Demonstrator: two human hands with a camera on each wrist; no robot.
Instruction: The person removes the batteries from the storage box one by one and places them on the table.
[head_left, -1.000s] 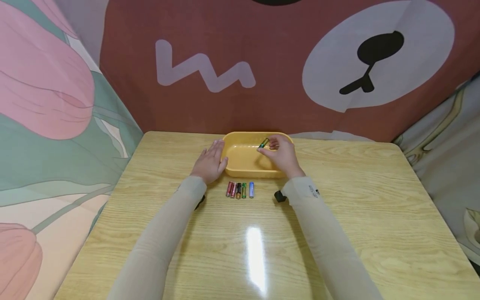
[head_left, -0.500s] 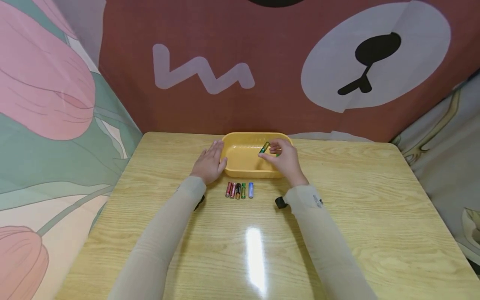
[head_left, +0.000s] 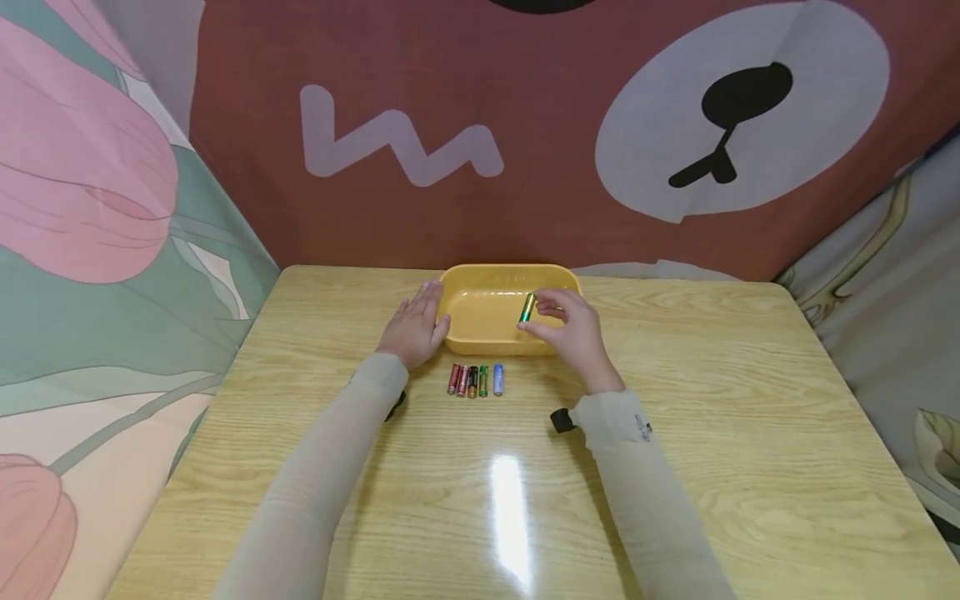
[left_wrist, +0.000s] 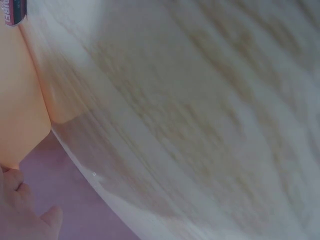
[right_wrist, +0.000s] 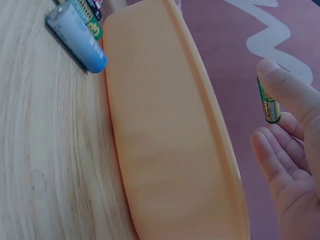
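Note:
My right hand [head_left: 573, 333] pinches a green battery [head_left: 527, 307] between thumb and fingertips, over the yellow plastic tray [head_left: 480, 346]. The right wrist view shows the same green battery [right_wrist: 270, 105] held above the tray's rim, partly covered by the thumb. Against the tray's left side rests my left hand [head_left: 411, 329], its fingers straight. In front of the tray, several batteries lie side by side on the table: two red ones, a black and gold battery [head_left: 472, 382], a green one, and a blue battery [head_left: 498, 380] slightly apart on the right.
The wood-grain table [head_left: 712, 400] carries the tray at its far edge. Right behind it hangs a brown cloth [head_left: 375, 217] with a cartoon print. A floral cloth [head_left: 82, 250] hangs on the left. Both wrists wear small black devices.
My right hand has drawn back slightly toward me, still pinching the green battery, which now stands more upright in view. The left hand keeps its place at the tray's side.

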